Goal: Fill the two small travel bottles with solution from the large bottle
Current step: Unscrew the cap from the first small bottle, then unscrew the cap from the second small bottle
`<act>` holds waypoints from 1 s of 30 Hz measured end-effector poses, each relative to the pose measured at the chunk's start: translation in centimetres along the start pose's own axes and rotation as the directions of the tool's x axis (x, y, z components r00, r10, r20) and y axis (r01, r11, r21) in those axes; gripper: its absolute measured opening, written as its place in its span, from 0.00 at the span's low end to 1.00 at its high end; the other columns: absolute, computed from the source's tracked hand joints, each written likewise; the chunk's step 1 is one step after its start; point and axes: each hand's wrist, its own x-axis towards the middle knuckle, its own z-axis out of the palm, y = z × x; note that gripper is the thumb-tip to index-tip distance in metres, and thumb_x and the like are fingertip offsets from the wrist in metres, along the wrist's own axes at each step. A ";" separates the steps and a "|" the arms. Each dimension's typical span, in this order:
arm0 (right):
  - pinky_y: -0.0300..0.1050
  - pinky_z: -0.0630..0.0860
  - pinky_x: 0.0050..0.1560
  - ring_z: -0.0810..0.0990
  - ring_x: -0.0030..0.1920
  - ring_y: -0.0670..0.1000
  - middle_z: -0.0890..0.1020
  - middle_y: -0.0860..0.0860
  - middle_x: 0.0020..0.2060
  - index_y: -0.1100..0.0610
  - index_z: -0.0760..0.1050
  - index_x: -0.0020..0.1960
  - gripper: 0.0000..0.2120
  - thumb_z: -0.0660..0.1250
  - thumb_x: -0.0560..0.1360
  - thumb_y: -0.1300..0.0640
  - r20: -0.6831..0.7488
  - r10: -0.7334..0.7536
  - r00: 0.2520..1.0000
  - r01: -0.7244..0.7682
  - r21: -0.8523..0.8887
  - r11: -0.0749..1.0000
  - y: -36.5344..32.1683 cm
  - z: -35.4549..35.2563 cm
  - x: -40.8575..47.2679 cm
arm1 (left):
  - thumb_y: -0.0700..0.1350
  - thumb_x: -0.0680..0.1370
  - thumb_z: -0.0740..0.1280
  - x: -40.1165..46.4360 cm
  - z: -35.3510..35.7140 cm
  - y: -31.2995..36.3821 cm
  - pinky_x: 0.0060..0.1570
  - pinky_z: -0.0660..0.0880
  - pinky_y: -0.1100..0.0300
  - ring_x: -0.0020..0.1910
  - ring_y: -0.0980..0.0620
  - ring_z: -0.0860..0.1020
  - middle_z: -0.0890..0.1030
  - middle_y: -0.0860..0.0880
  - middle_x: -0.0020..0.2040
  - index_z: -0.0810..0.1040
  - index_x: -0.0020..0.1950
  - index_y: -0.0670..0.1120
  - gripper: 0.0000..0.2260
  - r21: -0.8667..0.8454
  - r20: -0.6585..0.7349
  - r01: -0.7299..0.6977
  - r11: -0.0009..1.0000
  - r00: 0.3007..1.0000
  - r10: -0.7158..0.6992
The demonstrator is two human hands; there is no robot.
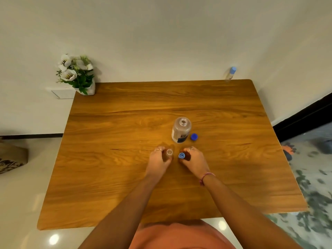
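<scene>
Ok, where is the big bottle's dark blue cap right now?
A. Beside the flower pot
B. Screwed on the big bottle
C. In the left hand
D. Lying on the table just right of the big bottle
D: the dark blue cap lies on the table just right of the big bottle, whose neck is open.
</scene>
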 end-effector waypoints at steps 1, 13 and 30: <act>0.43 0.64 0.67 0.68 0.68 0.51 0.74 0.52 0.64 0.56 0.71 0.65 0.21 0.69 0.74 0.54 0.003 -0.011 1.000 0.011 -0.009 1.000 0.0 0.0 0.1 | 0.45 0.74 0.70 0.1 0.1 -0.1 0.65 0.69 0.56 0.63 0.51 0.72 0.75 0.48 0.61 0.71 0.64 0.45 0.20 0.005 -0.003 -0.002 1.000 1.000 0.002; 0.37 0.73 0.57 0.75 0.53 0.44 0.73 0.49 0.60 0.55 0.68 0.67 0.31 0.75 0.67 0.60 0.135 -0.031 0.990 0.013 0.137 0.990 1.5 -1.1 1.5 | 0.42 0.70 0.74 1.2 0.2 -0.8 0.64 0.69 0.59 0.64 0.53 0.69 0.70 0.50 0.64 0.67 0.68 0.46 0.29 0.000 0.125 -0.028 1.000 0.992 0.028; 0.33 0.77 0.47 0.78 0.47 0.46 0.79 0.52 0.50 0.60 0.76 0.58 0.14 0.69 0.73 0.64 -0.325 -0.096 0.941 0.192 0.277 0.942 6.1 -18.1 12.8 | 0.39 0.76 0.66 10.5 -7.9 13.2 0.44 0.73 0.62 0.46 0.55 0.77 0.78 0.52 0.53 0.73 0.60 0.45 0.13 -0.267 -0.267 -0.187 0.945 0.957 0.114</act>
